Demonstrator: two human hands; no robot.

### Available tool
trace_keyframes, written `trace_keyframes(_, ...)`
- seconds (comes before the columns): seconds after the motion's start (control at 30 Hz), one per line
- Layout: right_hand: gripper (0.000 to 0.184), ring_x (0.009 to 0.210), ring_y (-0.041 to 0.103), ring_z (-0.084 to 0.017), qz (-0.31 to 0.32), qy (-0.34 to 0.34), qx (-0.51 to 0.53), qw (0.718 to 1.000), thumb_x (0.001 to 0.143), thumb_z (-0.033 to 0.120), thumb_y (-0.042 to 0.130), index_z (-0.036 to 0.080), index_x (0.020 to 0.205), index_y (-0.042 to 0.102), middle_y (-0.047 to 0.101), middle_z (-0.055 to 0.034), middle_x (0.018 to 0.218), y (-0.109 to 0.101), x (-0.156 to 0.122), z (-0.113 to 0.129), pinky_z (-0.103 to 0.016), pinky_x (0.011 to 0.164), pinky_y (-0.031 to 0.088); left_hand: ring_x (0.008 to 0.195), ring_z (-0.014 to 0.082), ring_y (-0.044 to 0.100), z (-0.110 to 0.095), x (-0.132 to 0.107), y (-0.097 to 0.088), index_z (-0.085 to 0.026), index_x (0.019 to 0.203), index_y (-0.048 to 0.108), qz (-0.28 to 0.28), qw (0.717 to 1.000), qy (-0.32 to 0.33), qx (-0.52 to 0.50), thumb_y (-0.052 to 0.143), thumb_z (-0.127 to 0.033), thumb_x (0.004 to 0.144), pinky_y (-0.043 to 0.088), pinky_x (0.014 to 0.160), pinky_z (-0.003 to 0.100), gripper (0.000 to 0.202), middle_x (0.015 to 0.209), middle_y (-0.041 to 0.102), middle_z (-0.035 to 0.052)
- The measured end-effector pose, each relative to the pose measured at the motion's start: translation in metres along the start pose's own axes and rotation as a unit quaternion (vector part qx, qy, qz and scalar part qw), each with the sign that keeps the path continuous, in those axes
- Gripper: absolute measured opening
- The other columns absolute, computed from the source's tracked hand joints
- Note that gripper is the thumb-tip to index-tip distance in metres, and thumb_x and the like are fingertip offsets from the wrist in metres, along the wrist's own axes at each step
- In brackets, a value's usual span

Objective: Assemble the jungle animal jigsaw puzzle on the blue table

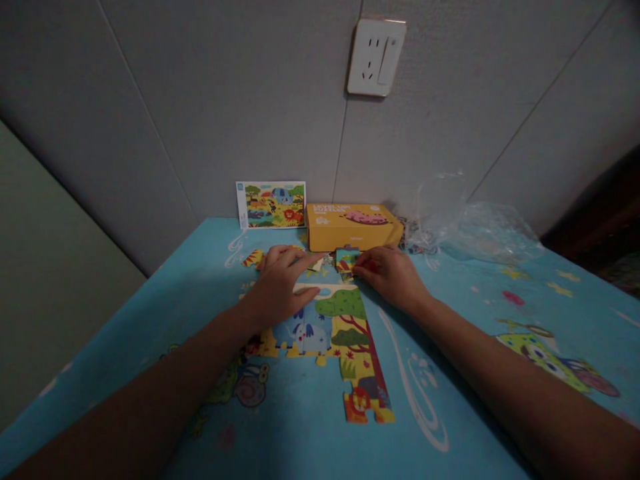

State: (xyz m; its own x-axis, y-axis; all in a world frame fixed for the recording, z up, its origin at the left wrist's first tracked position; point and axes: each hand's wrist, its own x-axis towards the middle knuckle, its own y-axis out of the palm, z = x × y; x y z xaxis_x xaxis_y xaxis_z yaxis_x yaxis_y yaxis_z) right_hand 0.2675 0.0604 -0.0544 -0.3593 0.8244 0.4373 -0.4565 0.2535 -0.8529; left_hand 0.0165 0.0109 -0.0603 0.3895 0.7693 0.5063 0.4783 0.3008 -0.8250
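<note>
A partly joined jigsaw puzzle (353, 337) lies flat, showing a blue elephant, green trees and a lion. Over its upper left part is my left hand (280, 283), its thumb and fingers spread, with no piece visible between them; it hides some of the puzzle. Several loose puzzle pieces (253, 258) lie around its fingertips. Beyond the puzzle's top right corner, my right hand (393, 275) is closed, its thumb and fingers pinching the right side of a puzzle piece (344, 260) with teal and yellow on it.
Against the wall stand a picture card (273, 205) of the animal scene and a yellow puzzle box (350, 227). A crumpled clear plastic bag (493, 233) is at the back right. The blue cartoon-print cover (295, 420) spreads underneath. A socket plate (377, 57) is on the wall.
</note>
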Motion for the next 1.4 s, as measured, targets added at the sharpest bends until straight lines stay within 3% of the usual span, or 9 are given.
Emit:
trace_keyframes(0.23, 0.011, 0.087, 0.061, -0.027, -0.022, -0.016, -0.002, 1.000, 0.080, 0.031, 0.072, 0.019, 0.080, 0.073, 0.072, -0.0080, 0.082, -0.007, 0.000, 0.009, -0.039, 0.079, 0.045, 0.115, 0.0285, 0.046, -0.001, -0.001, -0.002, -0.022, 0.135, 0.056, 0.000, 1.000, -0.001, -0.001, 0.066, -0.035, 0.084, 0.035, 0.104, 0.045, 0.054, 0.120, 0.064, 0.0087)
trace_keyframes(0.43, 0.013, 0.083, 0.063, -0.027, -0.071, 0.045, 0.044, 0.996, 0.081, 0.032, 0.073, 0.020, 0.077, 0.073, 0.072, -0.0077, 0.079, -0.010, -0.003, 0.013, -0.039, 0.076, 0.046, 0.118, 0.0293, 0.043, -0.003, -0.001, -0.003, -0.022, 0.144, 0.046, -0.006, 1.000, -0.009, -0.026, 0.067, -0.030, 0.084, 0.035, 0.106, 0.048, 0.064, 0.125, 0.067, 0.0060)
trace_keyframes(0.57, 0.012, 0.086, 0.063, -0.024, -0.131, -0.033, 0.115, 0.984, 0.083, 0.031, 0.070, 0.020, 0.078, 0.070, 0.073, -0.0061, 0.085, -0.013, -0.008, 0.024, -0.037, 0.080, 0.047, 0.123, 0.0291, 0.042, -0.008, 0.000, -0.005, -0.022, 0.151, 0.034, 0.024, 0.998, -0.002, -0.054, 0.066, -0.030, 0.087, 0.034, 0.110, 0.049, 0.073, 0.115, 0.071, 0.0050)
trace_keyframes(0.7, 0.009, 0.089, 0.061, -0.022, -0.081, -0.107, 0.174, 0.976, 0.085, 0.029, 0.069, 0.021, 0.084, 0.069, 0.071, -0.0057, 0.087, -0.012, -0.012, 0.035, -0.036, 0.080, 0.048, 0.131, 0.0274, 0.042, -0.009, 0.000, -0.006, -0.023, 0.144, 0.048, 0.019, 0.998, 0.025, -0.061, 0.065, -0.028, 0.087, 0.038, 0.110, 0.046, 0.059, 0.122, 0.066, 0.0083)
trace_keyframes(0.8, 0.021, 0.095, 0.060, -0.026, -0.053, -0.077, 0.122, 0.988, 0.081, 0.032, 0.072, 0.019, 0.097, 0.069, 0.071, -0.0090, 0.096, -0.006, -0.010, 0.027, -0.040, 0.084, 0.048, 0.130, 0.0278, 0.048, -0.006, 0.001, -0.005, -0.023, 0.130, 0.063, -0.031, 0.999, -0.005, -0.028, 0.065, -0.027, 0.087, 0.042, 0.108, 0.046, 0.043, 0.133, 0.056, 0.0115)
trace_keyframes(0.93, 0.039, 0.108, 0.057, -0.032, -0.016, -0.023, 0.027, 0.999, 0.078, 0.039, 0.074, 0.017, 0.109, 0.067, 0.068, -0.0126, 0.115, 0.003, -0.007, 0.009, -0.047, 0.093, 0.043, 0.127, 0.0313, 0.051, 0.002, 0.002, -0.002, -0.021, 0.128, 0.064, -0.056, 0.994, -0.090, 0.027, 0.063, -0.029, 0.086, 0.045, 0.106, 0.048, 0.043, 0.122, 0.064, 0.0116)
trace_keyframes(1.1, 0.029, 0.108, 0.057, -0.031, 0.033, 0.003, -0.013, 0.999, 0.084, 0.042, 0.068, 0.019, 0.102, 0.071, 0.070, -0.0113, 0.110, 0.005, -0.006, 0.005, -0.046, 0.092, 0.041, 0.128, 0.0394, 0.048, 0.005, 0.002, 0.000, -0.017, 0.125, 0.068, -0.013, 0.984, -0.158, 0.075, 0.063, -0.033, 0.085, 0.043, 0.105, 0.056, 0.043, 0.115, 0.070, 0.0132)
trace_keyframes(1.23, 0.024, 0.101, 0.059, -0.029, 0.046, 0.002, -0.014, 0.999, 0.083, 0.041, 0.069, 0.020, 0.096, 0.072, 0.071, -0.0096, 0.101, 0.005, -0.006, 0.006, -0.045, 0.090, 0.042, 0.120, 0.0347, 0.056, 0.003, 0.002, 0.000, -0.017, 0.126, 0.066, 0.023, 0.986, -0.139, 0.091, 0.059, -0.031, 0.087, 0.035, 0.110, 0.060, 0.042, 0.118, 0.070, 0.0128)
trace_keyframes(1.4, 0.020, 0.097, 0.059, -0.028, 0.035, -0.004, -0.012, 0.999, 0.083, 0.036, 0.069, 0.019, 0.092, 0.071, 0.069, -0.0105, 0.101, 0.005, -0.006, 0.006, -0.045, 0.088, 0.043, 0.125, 0.0338, 0.053, 0.009, 0.000, 0.005, -0.019, 0.120, 0.070, 0.003, 0.986, -0.118, 0.115, 0.060, -0.034, 0.086, 0.031, 0.112, 0.060, 0.038, 0.130, 0.063, 0.0162)
